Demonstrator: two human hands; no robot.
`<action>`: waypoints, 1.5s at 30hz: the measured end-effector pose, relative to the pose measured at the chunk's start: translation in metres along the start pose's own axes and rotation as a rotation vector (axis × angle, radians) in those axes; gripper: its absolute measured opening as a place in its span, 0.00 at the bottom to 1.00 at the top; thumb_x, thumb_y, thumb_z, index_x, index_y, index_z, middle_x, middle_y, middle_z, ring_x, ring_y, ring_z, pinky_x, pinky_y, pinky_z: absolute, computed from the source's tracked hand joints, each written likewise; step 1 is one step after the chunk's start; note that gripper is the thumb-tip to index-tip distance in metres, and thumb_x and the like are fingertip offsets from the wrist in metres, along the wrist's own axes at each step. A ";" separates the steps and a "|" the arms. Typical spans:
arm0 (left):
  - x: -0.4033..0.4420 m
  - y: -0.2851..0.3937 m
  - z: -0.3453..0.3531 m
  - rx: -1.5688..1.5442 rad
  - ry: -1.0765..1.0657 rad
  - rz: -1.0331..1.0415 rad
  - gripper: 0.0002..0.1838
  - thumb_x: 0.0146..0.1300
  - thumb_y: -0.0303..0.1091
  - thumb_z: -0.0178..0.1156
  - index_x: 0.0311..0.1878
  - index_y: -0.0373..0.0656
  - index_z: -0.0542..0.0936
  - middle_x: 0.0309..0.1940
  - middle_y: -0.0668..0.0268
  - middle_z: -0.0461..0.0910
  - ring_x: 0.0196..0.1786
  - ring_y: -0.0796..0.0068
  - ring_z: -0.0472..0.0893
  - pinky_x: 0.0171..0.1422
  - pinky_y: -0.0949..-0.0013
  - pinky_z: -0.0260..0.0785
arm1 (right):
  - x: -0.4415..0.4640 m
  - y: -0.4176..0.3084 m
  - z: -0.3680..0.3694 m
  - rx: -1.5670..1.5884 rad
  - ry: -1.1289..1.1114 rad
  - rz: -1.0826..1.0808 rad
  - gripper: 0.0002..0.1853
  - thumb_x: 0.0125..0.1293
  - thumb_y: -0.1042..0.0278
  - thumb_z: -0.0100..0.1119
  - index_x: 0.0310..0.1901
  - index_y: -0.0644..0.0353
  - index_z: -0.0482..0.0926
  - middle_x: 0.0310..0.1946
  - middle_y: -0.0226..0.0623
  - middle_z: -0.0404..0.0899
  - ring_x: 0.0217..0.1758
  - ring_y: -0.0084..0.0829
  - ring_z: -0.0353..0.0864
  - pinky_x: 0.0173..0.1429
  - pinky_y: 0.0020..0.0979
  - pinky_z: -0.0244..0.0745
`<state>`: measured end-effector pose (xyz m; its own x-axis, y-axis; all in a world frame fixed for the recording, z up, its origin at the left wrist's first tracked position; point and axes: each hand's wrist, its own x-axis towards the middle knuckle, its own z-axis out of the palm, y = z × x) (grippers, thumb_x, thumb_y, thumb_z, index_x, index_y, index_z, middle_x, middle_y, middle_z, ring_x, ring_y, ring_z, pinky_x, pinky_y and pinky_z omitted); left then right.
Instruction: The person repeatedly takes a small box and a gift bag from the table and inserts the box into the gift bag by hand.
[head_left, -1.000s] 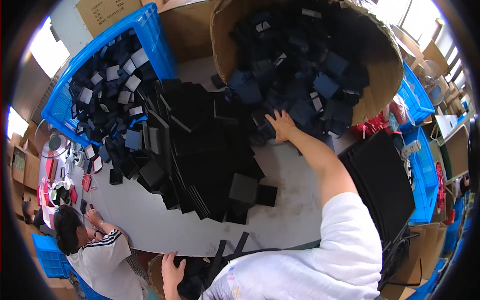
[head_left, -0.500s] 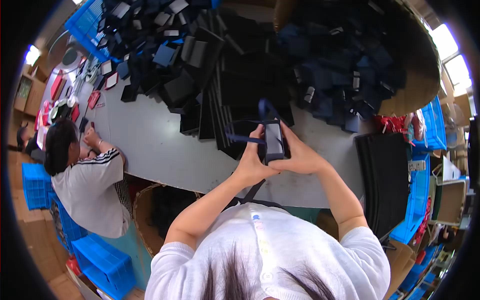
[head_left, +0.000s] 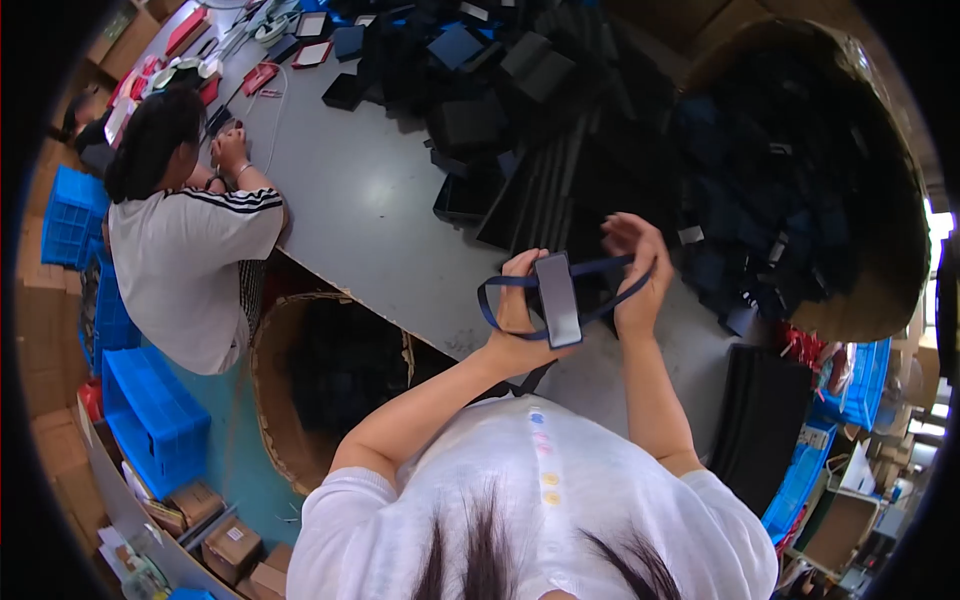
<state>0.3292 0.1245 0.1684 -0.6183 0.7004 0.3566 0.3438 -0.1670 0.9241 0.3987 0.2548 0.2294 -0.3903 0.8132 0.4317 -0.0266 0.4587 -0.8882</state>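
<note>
Near the table's front edge, my left hand point(head_left: 518, 310) is closed round a small dark box point(head_left: 559, 300) with a pale grey face turned up. A dark blue ribbon point(head_left: 492, 290) loops out from both sides of the box. On the right, my right hand point(head_left: 640, 270) touches the ribbon's right loop point(head_left: 632, 288), its fingers partly spread and slightly blurred; whether they pinch the ribbon is unclear. Beyond my hands lie stacked black flat pieces point(head_left: 545, 195) and a heap of small dark boxes point(head_left: 470, 125).
A large carton point(head_left: 905, 285) of dark blue boxes stands at the right. Black sheets point(head_left: 760, 410) lie below it. A co-worker point(head_left: 185, 240) works at the table's left side. An open carton point(head_left: 262, 400) and a blue crate point(head_left: 150, 420) stand at the lower left.
My right hand left the big carton, joined my left hand around the box, then moved off it to the right, to the ribbon. My left hand rose from below the table edge and now holds the box.
</note>
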 end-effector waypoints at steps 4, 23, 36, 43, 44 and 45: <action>0.011 -0.007 -0.011 -0.077 -0.074 0.318 0.57 0.37 0.43 0.79 0.69 0.42 0.55 0.62 0.52 0.61 0.67 0.51 0.63 0.68 0.54 0.61 | -0.021 0.038 -0.004 0.618 -0.737 0.641 0.28 0.69 0.49 0.49 0.63 0.58 0.67 0.39 0.38 0.79 0.37 0.27 0.80 0.38 0.29 0.78; 0.062 -0.161 -0.083 0.714 -0.069 -0.113 0.51 0.34 0.34 0.71 0.67 0.39 0.61 0.63 0.51 0.60 0.59 0.46 0.64 0.66 0.54 0.61 | -0.016 0.026 -0.051 0.169 -0.001 0.998 0.23 0.68 0.48 0.54 0.55 0.58 0.74 0.44 0.37 0.79 0.45 0.29 0.79 0.49 0.29 0.77; 0.028 0.029 -0.075 0.302 -0.525 -0.100 0.49 0.33 0.28 0.70 0.66 0.39 0.62 0.58 0.53 0.58 0.62 0.51 0.62 0.67 0.58 0.62 | -0.026 0.042 -0.037 0.200 -0.286 0.853 0.14 0.71 0.55 0.52 0.44 0.58 0.78 0.34 0.26 0.77 0.39 0.18 0.74 0.45 0.21 0.70; 0.018 0.034 -0.064 0.272 -0.700 -0.096 0.49 0.32 0.29 0.70 0.65 0.38 0.62 0.56 0.52 0.59 0.61 0.50 0.62 0.67 0.57 0.62 | -0.051 0.047 -0.048 0.137 -0.414 0.774 0.13 0.74 0.57 0.48 0.44 0.57 0.76 0.34 0.26 0.74 0.40 0.18 0.72 0.46 0.22 0.69; 0.014 0.032 -0.060 0.267 -0.709 -0.095 0.49 0.32 0.29 0.70 0.65 0.38 0.62 0.56 0.52 0.59 0.61 0.50 0.62 0.67 0.57 0.62 | -0.054 0.047 -0.050 0.134 -0.405 0.779 0.13 0.74 0.57 0.48 0.44 0.57 0.76 0.34 0.26 0.74 0.40 0.18 0.72 0.46 0.22 0.69; 0.010 0.028 -0.056 0.287 -0.698 -0.121 0.50 0.34 0.32 0.70 0.66 0.38 0.61 0.59 0.52 0.58 0.62 0.50 0.61 0.67 0.57 0.61 | -0.057 0.047 -0.051 0.167 -0.392 0.804 0.13 0.74 0.57 0.48 0.44 0.57 0.76 0.34 0.27 0.75 0.39 0.19 0.72 0.46 0.23 0.69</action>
<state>0.2936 0.0880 0.2059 -0.1058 0.9944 -0.0027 0.5317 0.0588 0.8449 0.4662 0.2486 0.1710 -0.6330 0.6713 -0.3856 0.2680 -0.2773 -0.9226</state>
